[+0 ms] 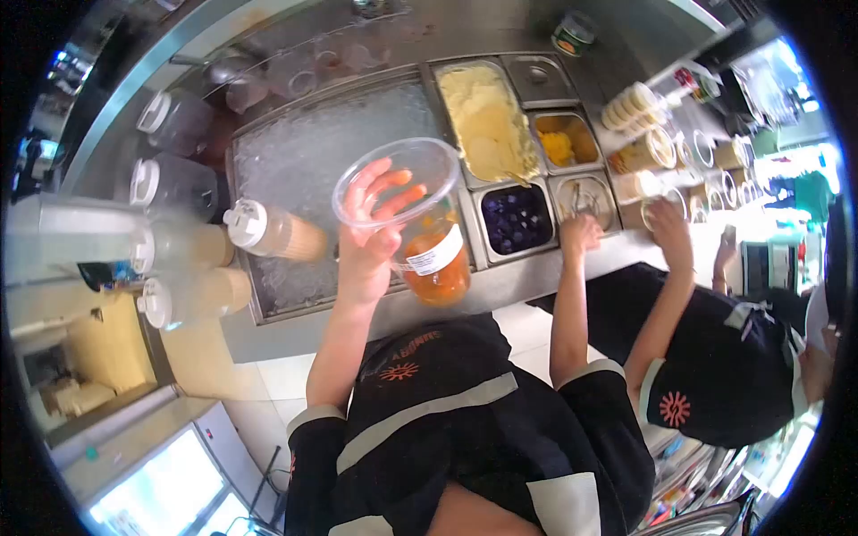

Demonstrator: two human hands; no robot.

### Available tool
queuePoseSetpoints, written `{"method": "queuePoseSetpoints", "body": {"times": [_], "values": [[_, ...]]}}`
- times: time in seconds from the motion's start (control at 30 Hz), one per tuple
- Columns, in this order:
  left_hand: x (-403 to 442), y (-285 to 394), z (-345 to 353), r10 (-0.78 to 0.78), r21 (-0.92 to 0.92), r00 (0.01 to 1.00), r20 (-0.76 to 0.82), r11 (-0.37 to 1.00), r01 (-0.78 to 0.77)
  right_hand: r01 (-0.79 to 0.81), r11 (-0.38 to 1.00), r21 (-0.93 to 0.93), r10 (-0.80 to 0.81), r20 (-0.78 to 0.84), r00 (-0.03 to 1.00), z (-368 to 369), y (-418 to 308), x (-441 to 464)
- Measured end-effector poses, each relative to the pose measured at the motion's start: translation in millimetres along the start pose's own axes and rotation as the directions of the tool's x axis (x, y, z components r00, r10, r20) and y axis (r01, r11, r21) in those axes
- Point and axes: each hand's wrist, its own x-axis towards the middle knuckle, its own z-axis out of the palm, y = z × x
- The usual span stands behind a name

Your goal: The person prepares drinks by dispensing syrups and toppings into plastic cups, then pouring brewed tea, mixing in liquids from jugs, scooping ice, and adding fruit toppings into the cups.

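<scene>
My left hand (365, 241) is wrapped around a clear plastic cup (438, 255), raised over the front edge of the counter. Orange contents fill its lower part, and a white printed label (435, 253) is stuck on its side. The fingers show through the clear wall below the wide rim. My right hand (581, 234) reaches over the front of a small steel pan (563, 189) with pale contents. Its fingers are bent together at the pan; whatever they pinch is too small to make out. Beside this pan is another with dark purple cubes (514, 223).
A large ice bin (331, 134) lies left, with a squeeze bottle (273, 232) at its edge and several white-lidded jugs (179, 192) beyond. Pans hold a pale yellow cream (483, 116) and yellow pieces (559, 147). A co-worker's hand (668, 234) reaches among cups (652, 147) on the right.
</scene>
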Motion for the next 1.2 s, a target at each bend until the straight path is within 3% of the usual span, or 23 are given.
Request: {"method": "queuePoseSetpoints", "body": {"times": [0.1,0.2,0.27,0.3,0.37,0.43,0.57,0.63,0.67,0.73,0.87,1.0,1.07,1.2], "values": [[10,9,3,0.003,-0.046,0.999,0.040,0.999,-0.001,-0.030,0.999,0.013,0.027,0.173,0.985,-19,4,5],[18,13,6,-0.034,-0.072,0.999,0.042,0.997,0.037,-0.003,0.999,0.038,-0.002,0.137,0.991,-20,10,8],[23,13,10,-0.057,0.004,0.998,0.038,0.998,0.057,0.050,0.969,0.241,-0.075,0.097,0.992,-6,23,20],[26,9,11,-0.072,0.004,0.995,0.062,0.997,0.072,0.021,0.971,0.239,-0.047,0.100,0.994,3,26,26],[30,-1,8,-0.049,0.099,0.998,0.047,0.994,0.044,0.210,0.794,0.571,-0.150,-0.151,0.977,17,32,48],[34,-10,3,-0.068,0.097,0.997,0.030,0.993,0.065,0.276,0.780,0.562,-0.190,-0.208,0.960,0,24,67],[37,-28,-8,-0.134,0.100,0.991,-0.003,0.986,0.133,0.114,0.889,0.444,-0.173,0.095,0.980,-39,-10,111],[35,-35,-13,-0.151,0.123,0.989,-0.008,0.981,0.151,-0.011,0.933,0.360,-0.090,0.261,0.961,-45,-32,133],[35,-37,-15,-0.160,0.120,0.986,-0.037,0.979,0.163,-0.031,0.931,0.363,-0.071,0.264,0.962,-40,-39,142],[34,-42,-20,-0.171,0.120,0.984,-0.057,0.977,0.177,0.144,0.955,0.260,-0.214,0.265,0.940,-23,-53,156],[30,-51,-29,-0.192,0.130,0.973,-0.131,0.969,0.209,0.229,0.967,0.111,-0.251,0.252,0.935,-3,-76,165],[32,-62,-30,-0.229,0.104,0.960,-0.160,0.963,0.247,0.246,0.954,0.172,-0.282,0.229,0.932,-4,-75,170],[33,-64,-28,-0.246,0.085,0.956,-0.158,0.961,0.262,0.104,0.956,0.275,-0.182,0.274,0.944,-9,-67,173],[47,-74,-10,-0.279,0.179,0.954,-0.108,0.939,0.295,-0.012,0.929,0.371,-0.123,0.337,0.934,-38,-44,163]]}}
